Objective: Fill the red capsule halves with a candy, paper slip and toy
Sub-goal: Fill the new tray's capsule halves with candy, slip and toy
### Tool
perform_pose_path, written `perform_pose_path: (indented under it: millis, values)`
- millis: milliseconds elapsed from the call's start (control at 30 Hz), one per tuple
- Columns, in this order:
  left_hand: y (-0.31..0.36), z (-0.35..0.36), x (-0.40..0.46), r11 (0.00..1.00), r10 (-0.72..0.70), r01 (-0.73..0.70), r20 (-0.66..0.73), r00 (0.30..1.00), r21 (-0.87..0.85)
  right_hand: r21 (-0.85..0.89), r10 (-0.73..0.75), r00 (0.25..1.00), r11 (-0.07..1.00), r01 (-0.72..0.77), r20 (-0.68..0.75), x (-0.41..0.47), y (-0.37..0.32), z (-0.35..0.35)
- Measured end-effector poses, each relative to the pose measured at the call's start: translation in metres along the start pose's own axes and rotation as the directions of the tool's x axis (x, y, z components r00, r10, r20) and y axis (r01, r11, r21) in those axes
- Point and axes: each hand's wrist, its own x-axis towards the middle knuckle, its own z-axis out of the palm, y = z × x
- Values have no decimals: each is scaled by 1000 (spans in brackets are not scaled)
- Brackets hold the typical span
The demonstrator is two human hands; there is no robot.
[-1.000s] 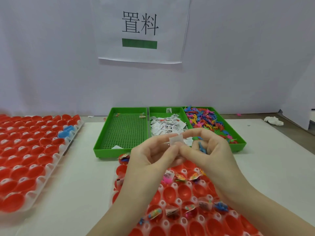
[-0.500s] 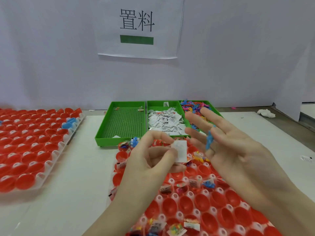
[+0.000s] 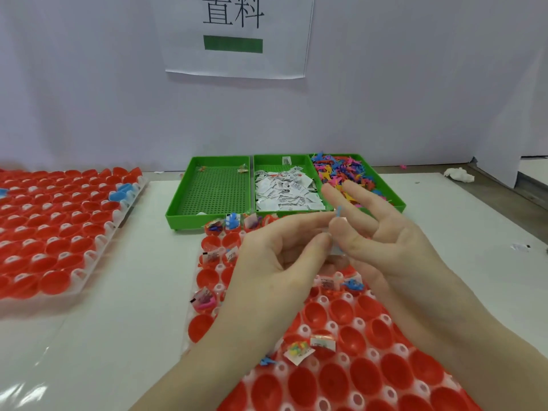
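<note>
a packing workstation in a small factory or assembly shop: a printed sign (image 3: 237, 34) with chinese characters and a green bar hangs on the plain white partition, green sorting trays (image 3: 213, 216) hold bulk parts, and moulded racks (image 3: 89, 256) of red capsule halves (image 3: 350, 341) cover the white tabletop (image 3: 142, 292).
</note>
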Motion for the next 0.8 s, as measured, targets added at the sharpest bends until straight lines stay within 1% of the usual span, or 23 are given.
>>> perform_pose_path:
  millis: [100, 167, 200, 300, 333, 400, 467, 500, 533, 600, 633, 700, 800]
  values:
    - [-4, 1, -2, 999, 22, -20, -56, 998, 35, -3, 62, 996, 998, -62, -57, -2, 1, -4]
    - [-7, 0, -3, 989, 46, -39, -51, 998, 141, -2, 89, 994, 996, -89, -67, -2, 2, -7]
    - [-10, 1, -3, 973, 66, -53, -51, 997, 226, 12, 96, 992, 995, -95, -79, -2, 3, -8]
    - [-15, 2, -2, 906, 73, -67, 1, 997, 418, -1, 63, 991, 998, -64, -118, -2, 7, -14]
    - [-16, 2, -2, 871, 75, -76, 21, 997, 485, -43, 42, 992, 998, -48, -123, -3, 7, -18]
    - [-16, -2, 1, 777, 108, -107, 36, 993, 620, -187, 10, 997, 982, -24, -79, -4, 8, -29]
    - [-17, -8, 1, 728, 99, -120, 70, 993, 675, -341, 68, 998, 938, -68, -14, -7, 11, -39]
    - [-19, -11, -1, 715, 62, -115, 100, 993, 690, -415, 103, 995, 905, -93, 2, -9, 13, -44]
    - [-22, -14, -3, 694, 8, -109, 144, 990, 712, -512, 116, 993, 853, -97, 5, -11, 17, -49]
    - [-30, -16, -8, 612, -90, -133, 236, 968, 779, -686, 127, 992, 724, -75, 25, -14, 26, -53]
    - [-34, -17, -10, 575, -117, -153, 266, 957, 804, -727, 135, 990, 684, -58, 48, -15, 29, -52]
    - [-39, -18, -13, 544, -149, -155, 277, 949, 824, -776, 148, 984, 631, -14, 103, -18, 35, -50]
    - [-45, -19, -14, 507, -168, -175, 296, 940, 844, -842, 178, 977, 540, 2, 116, -19, 40, -47]
